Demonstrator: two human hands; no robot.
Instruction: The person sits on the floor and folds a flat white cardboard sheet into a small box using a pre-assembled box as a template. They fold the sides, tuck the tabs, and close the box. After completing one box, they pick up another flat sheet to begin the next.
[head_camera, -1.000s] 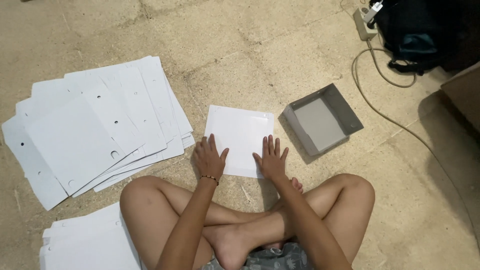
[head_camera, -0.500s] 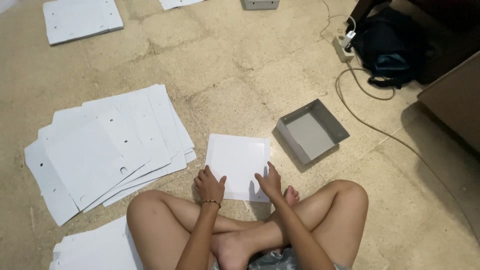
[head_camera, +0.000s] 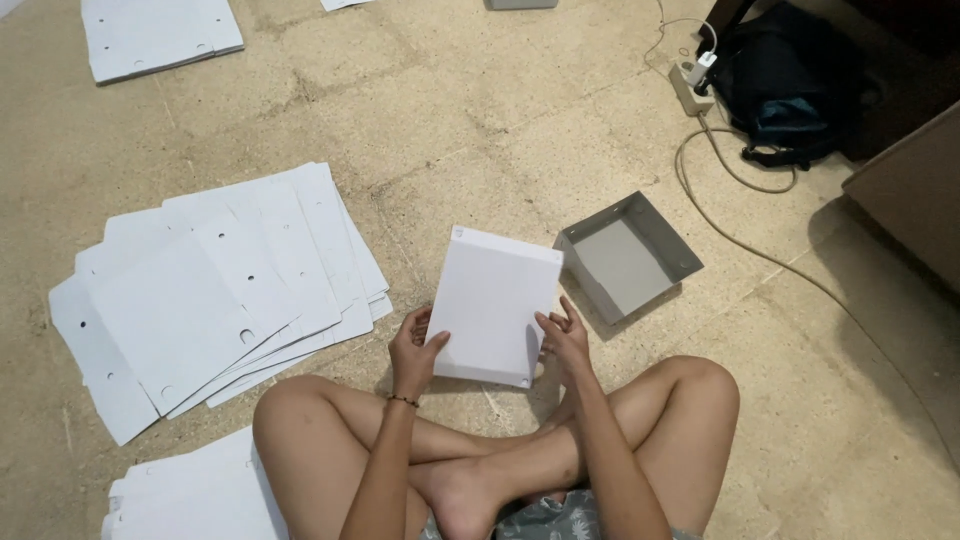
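A flat white cardboard sheet (head_camera: 493, 308) is held in both hands above a beige stone floor (head_camera: 480, 120).

At the far left, a fanned spread of white punched cardboard sheets (head_camera: 200, 300) is laid on the floor, with another white stack (head_camera: 190, 495) beside the left knee. The left hand (head_camera: 415, 352) is closed on the sheet's lower left edge, a thin bracelet being worn at the wrist. The sheet is tilted up in front of the crossed legs. Its right edge is gripped by the right hand (head_camera: 566, 335). Just to the right, an open grey cardboard tray (head_camera: 627, 257) is set on the floor; a black bag (head_camera: 790, 85) and a white power strip (head_camera: 692, 85) are seen beyond.
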